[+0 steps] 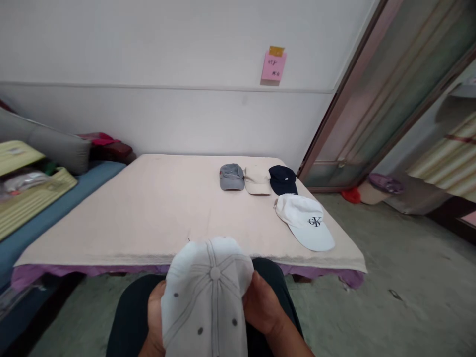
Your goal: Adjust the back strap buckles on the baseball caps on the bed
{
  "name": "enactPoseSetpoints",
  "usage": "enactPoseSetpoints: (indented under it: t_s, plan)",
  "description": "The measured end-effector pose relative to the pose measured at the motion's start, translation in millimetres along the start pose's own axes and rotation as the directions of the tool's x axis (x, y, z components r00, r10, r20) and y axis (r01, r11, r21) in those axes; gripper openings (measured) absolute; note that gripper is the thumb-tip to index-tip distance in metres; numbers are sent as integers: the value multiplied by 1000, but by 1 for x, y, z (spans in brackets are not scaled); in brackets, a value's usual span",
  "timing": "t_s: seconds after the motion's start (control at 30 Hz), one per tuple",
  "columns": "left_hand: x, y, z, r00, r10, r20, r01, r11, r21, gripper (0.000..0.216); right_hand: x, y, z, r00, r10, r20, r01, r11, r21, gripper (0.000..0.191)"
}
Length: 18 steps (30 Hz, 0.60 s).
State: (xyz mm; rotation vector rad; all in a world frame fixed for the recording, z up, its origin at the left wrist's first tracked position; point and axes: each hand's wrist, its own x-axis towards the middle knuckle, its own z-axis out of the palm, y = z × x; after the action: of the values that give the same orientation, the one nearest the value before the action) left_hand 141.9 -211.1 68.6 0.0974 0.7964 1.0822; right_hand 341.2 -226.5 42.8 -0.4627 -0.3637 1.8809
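Over my lap I hold a white baseball cap (208, 297), its crown and top button facing up toward me. My left hand (155, 313) grips the cap's left edge, with most of its fingers hidden. At the right edge my right hand (262, 305) is closed on the cap, the fingertips out of sight under it. Ahead on the table, a white cap with black letters (307, 220) lies at the right front. Behind it sit a navy cap (283, 179), a beige cap (257, 181) and a grey cap (231, 177) in a row.
A pale cloth covers the table (148, 213), with purple fabric (316, 271) under its front edge. At left are a grey cushion (44, 136) and a yellow woven case (37, 198). A pink note (273, 67) hangs on the wall. A bin (372, 191) stands at right.
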Motion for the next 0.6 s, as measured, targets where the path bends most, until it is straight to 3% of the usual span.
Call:
enactPoseSetpoints:
  t_s: [0.13,0.3,0.43,0.6]
  plan:
    - [4,6,5,996,-67,56,65,998,22,19,-5,11,0,997,40,60,-37,998,-47,31]
    - [3,2,4,982,-178,56,175,983,48,34,6,-1,9,998,-19,-66,16,999,-50,33]
    - [10,-18,-21,967,-205,148,214,976,-47,44,20,-13,14,980,-82,-181,70,995,-68,38]
    - [11,-46,-54,958,-154,241,183,977,-106,36,43,-17,17,946,-182,-268,162,982,-97,40]
